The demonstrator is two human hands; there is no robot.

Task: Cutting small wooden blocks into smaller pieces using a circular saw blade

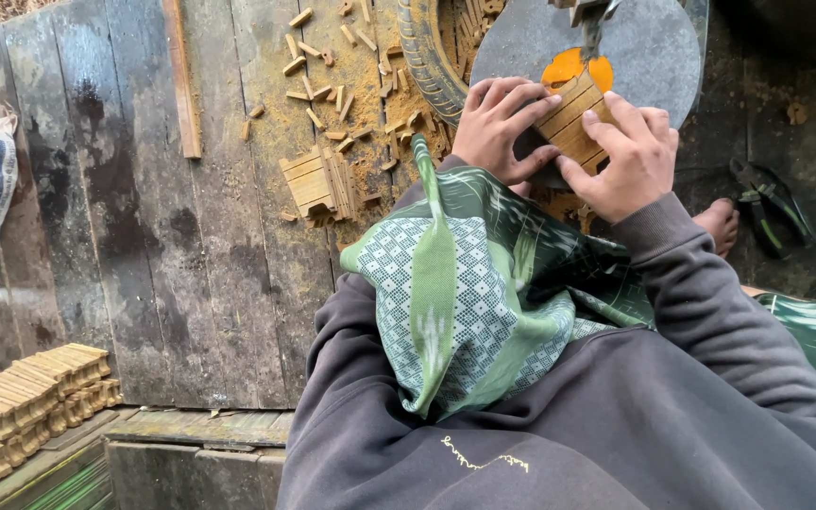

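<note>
We curl the fingers of our left hand [501, 127] and right hand [627, 156] tight around a bundle of pale wooden sticks [573, 118], pressed side by side on the grey round surface [658, 52].

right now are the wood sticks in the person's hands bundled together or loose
Bundled: both hands, left hand and right hand, press the wood sticks side by side into one flat pack on the round metal table.

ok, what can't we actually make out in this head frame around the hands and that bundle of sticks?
Head view only:
- Bundle of wooden sticks: near end and underside hidden by the left hand and right hand.
- Metal part over the orange patch: cut off by the top edge.
- Round grey table: far side cut off by the top edge.
- Tyre: upper part out of frame.
- Foot: mostly behind the right sleeve.
</note>
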